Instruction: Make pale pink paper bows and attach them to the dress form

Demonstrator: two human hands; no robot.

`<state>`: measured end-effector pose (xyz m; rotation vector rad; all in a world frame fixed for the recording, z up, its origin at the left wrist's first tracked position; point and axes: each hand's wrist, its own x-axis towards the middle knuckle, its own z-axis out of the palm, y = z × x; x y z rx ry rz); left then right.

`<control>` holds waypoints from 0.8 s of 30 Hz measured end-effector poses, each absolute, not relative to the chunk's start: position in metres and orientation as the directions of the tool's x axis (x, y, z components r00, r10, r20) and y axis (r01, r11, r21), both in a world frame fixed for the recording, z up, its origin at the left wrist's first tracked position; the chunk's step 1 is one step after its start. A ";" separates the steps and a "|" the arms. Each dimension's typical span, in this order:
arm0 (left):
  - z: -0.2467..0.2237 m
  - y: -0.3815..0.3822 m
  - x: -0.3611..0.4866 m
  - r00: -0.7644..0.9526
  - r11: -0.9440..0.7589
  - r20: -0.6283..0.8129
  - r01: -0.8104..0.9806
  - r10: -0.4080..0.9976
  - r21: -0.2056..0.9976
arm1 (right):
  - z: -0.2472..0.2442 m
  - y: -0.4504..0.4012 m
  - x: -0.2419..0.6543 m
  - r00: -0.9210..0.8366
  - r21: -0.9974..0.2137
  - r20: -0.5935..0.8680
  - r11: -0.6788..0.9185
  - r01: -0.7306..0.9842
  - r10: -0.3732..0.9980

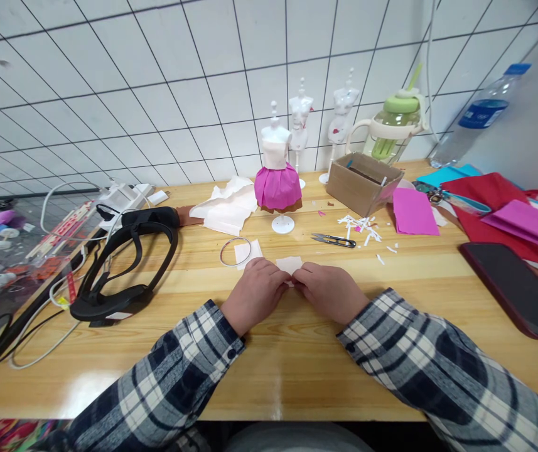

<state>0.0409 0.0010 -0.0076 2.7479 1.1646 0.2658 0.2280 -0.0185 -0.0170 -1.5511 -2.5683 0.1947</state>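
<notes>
From my end I have the left hand [258, 290] and right hand [329, 290] meeting over the bench [273, 370], the fingers of both pinching the near edge of a small pale pink piece [289, 263]; I can't tell whether it touches the bench. Just left, a thin ring [221, 256] overlaps a pale square [256, 249]. Beyond stand a pink-skirted dress form [277, 169] and, to its right, a brown box [361, 188].

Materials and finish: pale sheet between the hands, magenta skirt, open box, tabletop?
Pale sheet: matte, thin; paper or cloth, can't tell.
Magenta skirt: matte, gathered into folds; probably crepe paper or thin fabric.
Open box: plain brown, mostly matte, thin flat walls; likely cardboard.
Tabletop: yellowish grain, glossy highlights; varnished wood or wood-look laminate.
</notes>
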 end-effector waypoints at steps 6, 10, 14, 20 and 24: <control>-0.006 0.002 0.042 0.701 -0.712 0.131 0.678 0.701 0.183 | -0.016 -0.018 0.228 -0.461 -0.186 0.023 0.457 0.870 0.887; -0.005 0.002 0.042 0.723 -0.734 0.135 0.654 0.678 0.184 | -0.016 -0.018 0.227 -0.476 -0.197 0.052 0.476 0.857 0.878; -0.007 0.002 0.041 0.718 -0.722 0.105 0.662 0.688 0.202 | -0.016 -0.018 0.227 -0.476 -0.196 0.033 0.472 0.859 0.879; -0.008 0.002 0.040 0.688 -0.691 0.097 0.691 0.719 0.212 | -0.015 -0.018 0.227 -0.458 -0.211 -0.005 0.447 0.869 0.889; -0.006 0.002 0.042 0.709 -0.716 0.111 0.674 0.696 0.182 | -0.016 -0.017 0.227 -0.464 -0.201 0.004 0.455 0.868 0.886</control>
